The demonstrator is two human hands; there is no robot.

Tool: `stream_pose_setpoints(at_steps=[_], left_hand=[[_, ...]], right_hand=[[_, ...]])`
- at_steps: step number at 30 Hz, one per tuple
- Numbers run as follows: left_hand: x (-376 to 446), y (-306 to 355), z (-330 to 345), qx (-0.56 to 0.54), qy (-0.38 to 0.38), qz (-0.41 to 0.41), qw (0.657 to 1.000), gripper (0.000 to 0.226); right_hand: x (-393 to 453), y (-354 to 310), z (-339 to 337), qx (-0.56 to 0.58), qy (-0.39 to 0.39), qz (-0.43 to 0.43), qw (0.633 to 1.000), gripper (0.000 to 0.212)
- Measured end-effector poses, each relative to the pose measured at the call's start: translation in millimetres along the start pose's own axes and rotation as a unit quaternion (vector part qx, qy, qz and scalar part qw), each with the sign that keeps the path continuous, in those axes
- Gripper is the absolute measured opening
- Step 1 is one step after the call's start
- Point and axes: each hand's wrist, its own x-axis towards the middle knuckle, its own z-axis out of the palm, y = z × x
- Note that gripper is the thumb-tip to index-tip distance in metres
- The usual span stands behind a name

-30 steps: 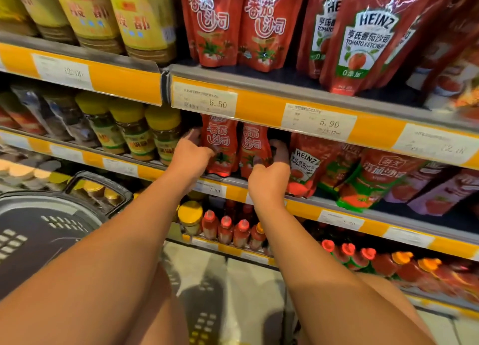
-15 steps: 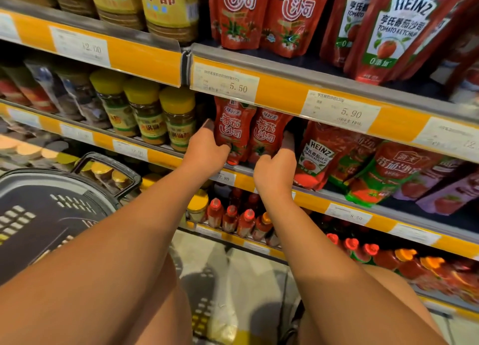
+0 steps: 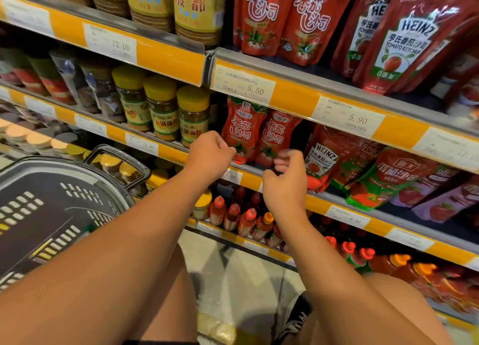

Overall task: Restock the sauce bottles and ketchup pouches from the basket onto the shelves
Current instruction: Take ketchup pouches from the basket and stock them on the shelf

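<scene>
Two red ketchup pouches (image 3: 242, 129) (image 3: 277, 134) stand upright side by side on the middle shelf (image 3: 248, 180), under the 5.50 price tag. My left hand (image 3: 210, 156) hovers just in front of the left pouch's bottom corner, fingers loosely curled and holding nothing. My right hand (image 3: 286, 181) is a little lower, before the right pouch, also loosely curled with nothing in it, its fingers blurred. The black basket (image 3: 116, 160) hangs at my left; only its slotted floor shows.
Heinz pouches (image 3: 321, 160) and green-and-red pouches (image 3: 375, 189) lean to the right on the same shelf. Yellow-capped jars (image 3: 160, 111) stand to the left. Small red sauce bottles (image 3: 233, 215) fill the shelf below. More pouches (image 3: 404, 38) sit above.
Both hands have let go of the two red pouches and drawn back off the shelf. The pouches stay standing. My view has shifted slightly down and left.
</scene>
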Motion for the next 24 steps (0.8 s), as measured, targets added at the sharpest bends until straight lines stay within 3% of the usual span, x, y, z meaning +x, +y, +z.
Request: stream_pose_setpoints(at_steps=[3,8,10,16,20,24], left_hand=[[1,2,4,0.057,-0.019,0.030,0.998,0.021],[13,4,15,0.154,-0.008,0.057,0.986,0.034],[17,5,18,0.179,0.001,0.060,0.982,0.036],[34,2,31,0.228,0.017,0.048,0.972,0.030],[49,3,43,0.252,0.025,0.035,0.967,0.041],[58,1,53,0.230,0.044,0.045,0.971,0.044]], right_hand=[[-2,4,6,-0.076,-0.073,-0.032,0.994,0.026],[7,3,14,-0.248,-0.101,-0.060,0.962,0.039],[12,4,15,-0.290,-0.101,-0.071,0.949,0.035],[30,3,21,-0.275,-0.107,-0.052,0.954,0.034],[41,5,22,-0.275,-0.119,-0.037,0.953,0.039],[51,10,27,-0.285,-0.125,-0.049,0.949,0.053]])
